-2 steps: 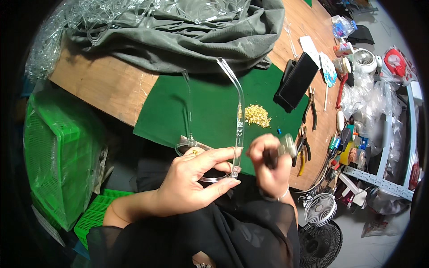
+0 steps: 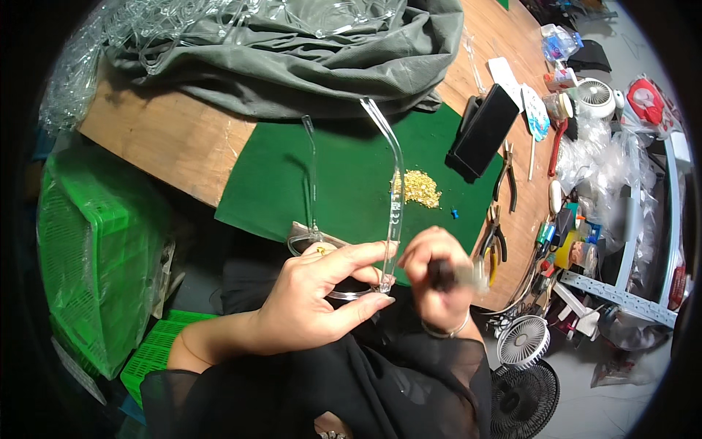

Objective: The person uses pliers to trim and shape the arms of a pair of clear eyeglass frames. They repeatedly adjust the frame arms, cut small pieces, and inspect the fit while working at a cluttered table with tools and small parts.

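My left hand (image 2: 311, 293) pinches a clear plastic eyeglass frame (image 2: 395, 197) near the hinge, thumb below and fingers above. Both temples stand up from it, pointing away from me; the other temple (image 2: 314, 172) rises farther left. My fingers cover part of the front. To the right of the frame, apart from it, my right hand (image 2: 436, 285) is closed round a short tool (image 2: 468, 278) with a dark part and a pale, translucent end. Motion blur hides its exact kind. Beyond the hands, a pile of small gold-coloured pieces (image 2: 420, 189) lies on a green mat (image 2: 351, 161).
A grey cloth (image 2: 292, 80) heaped with clear frames covers the table's far side. A black phone-like slab (image 2: 484, 132), pliers (image 2: 506, 175) and a blue bit (image 2: 454, 214) lie to the right. Green crates (image 2: 102, 241) stand left; small fans (image 2: 523, 342) stand lower right.
My right hand has shifted slightly down, and the tool's pale end has swung lower. My left hand keeps its hold on the eyeglass frame almost unmoved.
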A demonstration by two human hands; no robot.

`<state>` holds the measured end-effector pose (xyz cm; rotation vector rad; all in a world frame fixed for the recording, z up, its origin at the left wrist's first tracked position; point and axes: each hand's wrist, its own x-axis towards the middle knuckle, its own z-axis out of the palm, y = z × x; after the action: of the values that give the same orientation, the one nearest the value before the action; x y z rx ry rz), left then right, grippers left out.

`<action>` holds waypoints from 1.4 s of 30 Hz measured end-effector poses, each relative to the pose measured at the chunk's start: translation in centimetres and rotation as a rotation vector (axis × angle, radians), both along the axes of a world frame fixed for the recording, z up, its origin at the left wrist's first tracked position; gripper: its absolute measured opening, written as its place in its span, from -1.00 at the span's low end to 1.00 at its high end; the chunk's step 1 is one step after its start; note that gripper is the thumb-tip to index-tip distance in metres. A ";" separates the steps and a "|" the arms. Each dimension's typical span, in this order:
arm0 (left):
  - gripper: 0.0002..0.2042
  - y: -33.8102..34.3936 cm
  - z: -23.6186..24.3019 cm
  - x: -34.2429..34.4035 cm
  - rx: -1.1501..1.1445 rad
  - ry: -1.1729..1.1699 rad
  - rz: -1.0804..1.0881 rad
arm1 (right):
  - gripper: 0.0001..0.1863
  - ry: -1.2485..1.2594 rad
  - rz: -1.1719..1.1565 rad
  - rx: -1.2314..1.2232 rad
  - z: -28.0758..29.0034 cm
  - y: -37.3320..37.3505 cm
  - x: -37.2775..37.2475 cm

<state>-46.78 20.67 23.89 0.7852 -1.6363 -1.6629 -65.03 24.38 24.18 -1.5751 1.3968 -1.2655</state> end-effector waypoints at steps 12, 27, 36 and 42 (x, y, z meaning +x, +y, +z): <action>-0.49 0.5 -0.1 -0.7 -0.087 0.066 0.016 | -0.85 0.085 0.139 -0.363 -0.9 0.1 0.0; -0.49 0.4 -0.4 -0.5 -0.123 0.072 -0.020 | -0.79 0.073 0.214 -0.316 -0.4 -0.2 -0.2; -0.49 0.2 -0.2 -0.3 -0.174 0.060 -0.021 | -0.77 0.060 0.203 -0.317 -0.5 -0.2 0.0; -0.51 0.3 -0.4 -0.4 -0.144 0.085 -0.022 | -0.80 0.080 0.232 -0.285 -0.2 0.1 -0.2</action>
<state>-47.19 20.94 23.48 0.6189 -1.6889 -1.5520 -65.21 24.46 23.97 -1.9369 1.0763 -1.3134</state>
